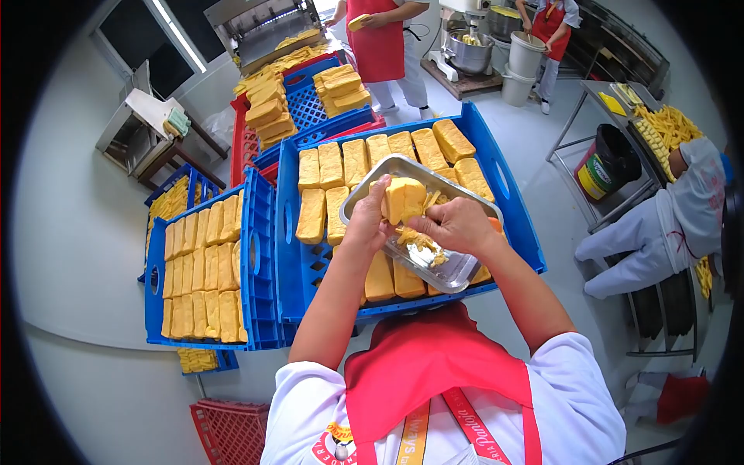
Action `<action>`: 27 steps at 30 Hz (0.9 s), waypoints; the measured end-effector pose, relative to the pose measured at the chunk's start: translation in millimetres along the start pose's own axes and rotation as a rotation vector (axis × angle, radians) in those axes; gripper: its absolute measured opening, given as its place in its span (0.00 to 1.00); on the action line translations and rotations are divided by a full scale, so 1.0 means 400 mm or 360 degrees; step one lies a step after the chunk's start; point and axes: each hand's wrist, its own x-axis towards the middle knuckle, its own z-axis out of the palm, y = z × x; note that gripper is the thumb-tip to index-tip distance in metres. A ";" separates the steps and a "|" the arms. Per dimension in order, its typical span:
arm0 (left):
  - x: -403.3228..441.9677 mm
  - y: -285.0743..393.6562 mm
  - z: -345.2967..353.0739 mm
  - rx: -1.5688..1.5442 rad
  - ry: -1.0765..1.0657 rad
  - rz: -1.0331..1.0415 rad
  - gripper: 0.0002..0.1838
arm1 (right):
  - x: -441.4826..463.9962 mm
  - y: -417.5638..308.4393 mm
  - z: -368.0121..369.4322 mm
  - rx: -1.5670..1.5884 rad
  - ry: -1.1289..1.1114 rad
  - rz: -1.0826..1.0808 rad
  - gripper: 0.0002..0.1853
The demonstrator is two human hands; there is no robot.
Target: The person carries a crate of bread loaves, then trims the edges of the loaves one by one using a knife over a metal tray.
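My left hand (370,217) grips a small yellow bread loaf (404,200) above a metal tray (470,267). Close to the loaf's right side, my right hand (459,226) is closed, and an orange end (496,224), like a tool's handle, pokes out beyond it. The tool's blade or tip is hidden. Yellow crust scraps (422,246) lie in the tray and beside my right fingers. The tray rests tilted on rows of golden loaves (332,164) in a blue crate (510,203).
Left stands another blue crate (256,263) of loaves. Ahead, more loaves (267,108) sit in crates by a metal machine (267,35). Co-workers in red aprons (380,39) stand beyond, near a mixer (469,50). At right, a person bends by a table (597,97) and black bucket (608,161).
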 end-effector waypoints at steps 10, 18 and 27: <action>-0.028 0.002 -0.005 -0.0287 0.0223 0.0100 0.29 | 0.000 -0.003 -0.001 0.0068 0.0390 -0.0022 0.32; -0.077 0.051 -0.151 0.0146 0.0147 0.0738 0.36 | 0.014 -0.006 0.011 0.0155 0.0129 -0.0005 0.28; -0.320 -0.004 -0.309 0.3269 0.1174 0.0680 0.32 | -0.023 0.023 0.006 -0.0210 -0.0233 0.0263 0.24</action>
